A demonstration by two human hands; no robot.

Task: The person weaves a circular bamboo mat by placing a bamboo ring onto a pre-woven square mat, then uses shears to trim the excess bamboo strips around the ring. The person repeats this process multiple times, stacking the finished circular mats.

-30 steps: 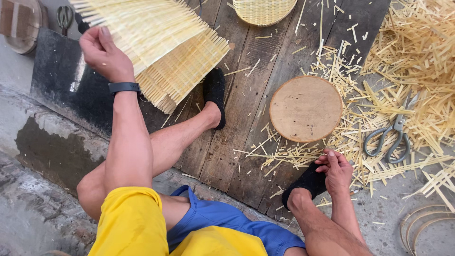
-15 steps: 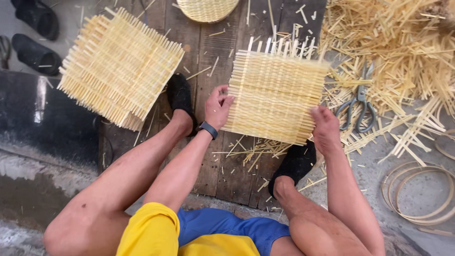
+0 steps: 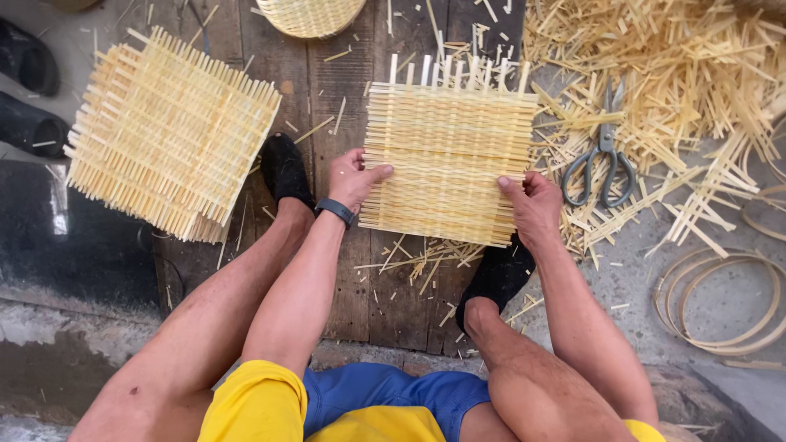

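Hands, left [image 3: 354,178] and right [image 3: 532,203], still gripping woven mat [image 3: 446,164] edges; view closer.

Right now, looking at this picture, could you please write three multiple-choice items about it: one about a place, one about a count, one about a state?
1. Where do the scissors lie?
A. On the stack of woven mats
B. On the loose bamboo strips right of the held mat
C. Inside the round basket

2. How many hands grip the woven mat?
A. None
B. One
C. Two

3. How does the held mat lie?
A. Flat over the wooden board
B. Rolled into a tube
C. Standing on its edge

Answers:
1 B: the scissors rest among the bamboo strips.
2 C: the left hand and the right hand each pinch a side edge.
3 A: it is spread flat on the wooden board.
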